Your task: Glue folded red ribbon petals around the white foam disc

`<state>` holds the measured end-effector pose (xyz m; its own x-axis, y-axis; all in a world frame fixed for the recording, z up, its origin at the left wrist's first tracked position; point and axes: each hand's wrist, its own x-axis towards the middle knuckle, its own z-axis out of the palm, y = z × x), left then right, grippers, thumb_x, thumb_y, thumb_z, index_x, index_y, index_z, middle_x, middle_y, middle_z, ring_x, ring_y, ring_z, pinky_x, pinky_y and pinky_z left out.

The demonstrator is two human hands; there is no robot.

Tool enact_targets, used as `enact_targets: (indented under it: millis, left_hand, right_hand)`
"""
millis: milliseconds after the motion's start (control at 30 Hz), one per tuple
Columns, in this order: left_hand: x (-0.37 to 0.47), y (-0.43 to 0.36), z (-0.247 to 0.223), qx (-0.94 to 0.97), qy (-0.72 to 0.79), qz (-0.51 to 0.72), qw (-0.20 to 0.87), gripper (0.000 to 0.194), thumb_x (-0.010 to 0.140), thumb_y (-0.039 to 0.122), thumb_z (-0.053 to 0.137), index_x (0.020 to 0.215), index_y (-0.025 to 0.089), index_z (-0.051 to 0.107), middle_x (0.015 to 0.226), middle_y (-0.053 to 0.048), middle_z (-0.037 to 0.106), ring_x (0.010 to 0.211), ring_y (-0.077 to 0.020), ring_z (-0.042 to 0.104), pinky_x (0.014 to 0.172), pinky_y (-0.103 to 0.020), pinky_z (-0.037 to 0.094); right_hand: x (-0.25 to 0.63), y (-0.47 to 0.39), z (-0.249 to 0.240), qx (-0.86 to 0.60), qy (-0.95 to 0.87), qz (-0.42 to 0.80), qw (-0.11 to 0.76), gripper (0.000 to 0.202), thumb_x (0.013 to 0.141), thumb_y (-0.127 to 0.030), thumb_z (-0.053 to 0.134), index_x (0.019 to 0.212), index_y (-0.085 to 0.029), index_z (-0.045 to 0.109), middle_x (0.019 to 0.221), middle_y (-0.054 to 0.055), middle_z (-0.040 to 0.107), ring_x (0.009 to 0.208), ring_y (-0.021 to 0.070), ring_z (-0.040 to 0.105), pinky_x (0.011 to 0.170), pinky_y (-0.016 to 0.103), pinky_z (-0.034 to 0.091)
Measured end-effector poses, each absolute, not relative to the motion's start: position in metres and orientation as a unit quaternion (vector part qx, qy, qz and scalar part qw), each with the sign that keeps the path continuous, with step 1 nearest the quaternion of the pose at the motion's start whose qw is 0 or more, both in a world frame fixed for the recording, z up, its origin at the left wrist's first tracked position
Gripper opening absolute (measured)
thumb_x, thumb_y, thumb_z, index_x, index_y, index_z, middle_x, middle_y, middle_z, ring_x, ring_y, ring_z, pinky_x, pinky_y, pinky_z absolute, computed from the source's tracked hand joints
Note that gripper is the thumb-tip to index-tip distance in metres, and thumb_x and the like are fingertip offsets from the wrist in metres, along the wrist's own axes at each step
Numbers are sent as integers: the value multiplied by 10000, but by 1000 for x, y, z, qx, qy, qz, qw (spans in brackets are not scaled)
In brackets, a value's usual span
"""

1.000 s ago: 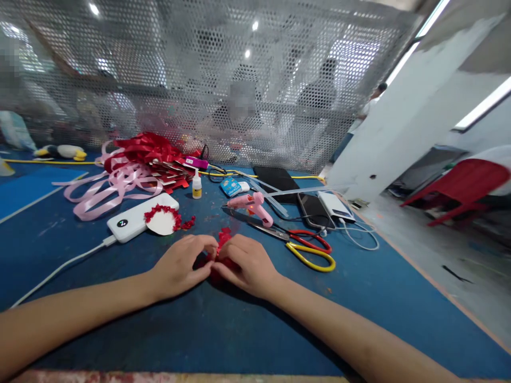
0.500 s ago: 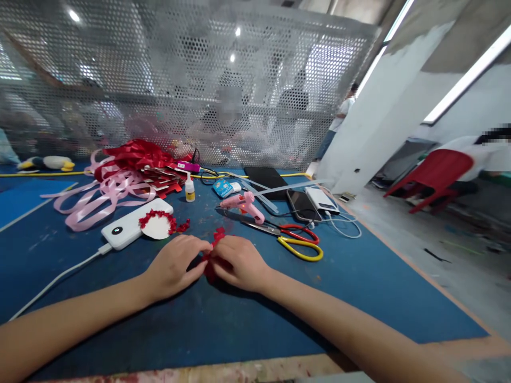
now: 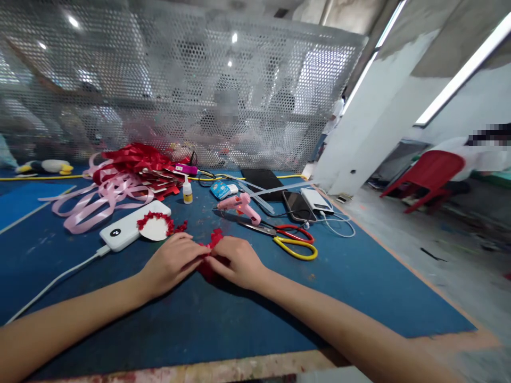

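Observation:
Between my hands is a strip of gathered red ribbon (image 3: 216, 237), partly covered by my fingers, just above the blue table mat. My left hand (image 3: 171, 264) pinches its left side with thumb and fingers. My right hand (image 3: 236, 261) is closed on the ribbon's other side, its fingertips nearly meeting the left ones. Beyond the left hand, a white disc (image 3: 155, 229) edged with red ruffled ribbon leans on a white power bank (image 3: 133, 226). Past the right hand lie a pink glue gun (image 3: 241, 206) and scissors (image 3: 295, 246) with one red and one yellow handle.
Red ribbon (image 3: 139, 162) and pink ribbon (image 3: 90, 210) are heaped at back left, near a small glue bottle (image 3: 187, 191). A phone (image 3: 299, 206) and a second power bank (image 3: 316, 200) lie right, with cables. A perforated metal screen (image 3: 167, 106) stands behind the table.
My left fingers have straightened and drawn closer together against the red ribbon. The right hand keeps its hold. The whole view has shifted slightly.

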<state>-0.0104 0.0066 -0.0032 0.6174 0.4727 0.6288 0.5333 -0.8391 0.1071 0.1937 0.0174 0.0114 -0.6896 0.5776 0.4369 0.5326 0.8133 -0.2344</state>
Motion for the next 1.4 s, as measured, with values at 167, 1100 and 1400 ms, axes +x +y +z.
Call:
enact_targets:
  millis: [167,1100,1400]
  left_hand:
    - [-13,11,-2,-902,-289,-319,39,175,907,178,459,985,188,615,902,-33,725,812,-147,638,887,-348,428]
    - [-43,53,2,-870,-434,-212,97,255,801,145,433,856,215,672,974,-57,703,950,-237,603,850,-424,436]
    - [-36,48,-1,-858,-447,-208,148,352,865,325,434,1087,156,648,1289,-151,558,1232,-327,449,991,-505,379]
  right_hand:
    - [194,18,11,-307,-918,42,246,215,888,-286,503,724,-169,579,673,15,607,638,122,498,587,230,320]
    - [196,23,11,-295,-939,56,165,441,887,-450,479,1206,-153,547,1246,133,538,1124,238,485,964,402,388]
    - [196,24,10,-299,-938,64,162,437,887,-441,486,1196,-139,551,1232,139,532,1135,243,472,966,402,390]
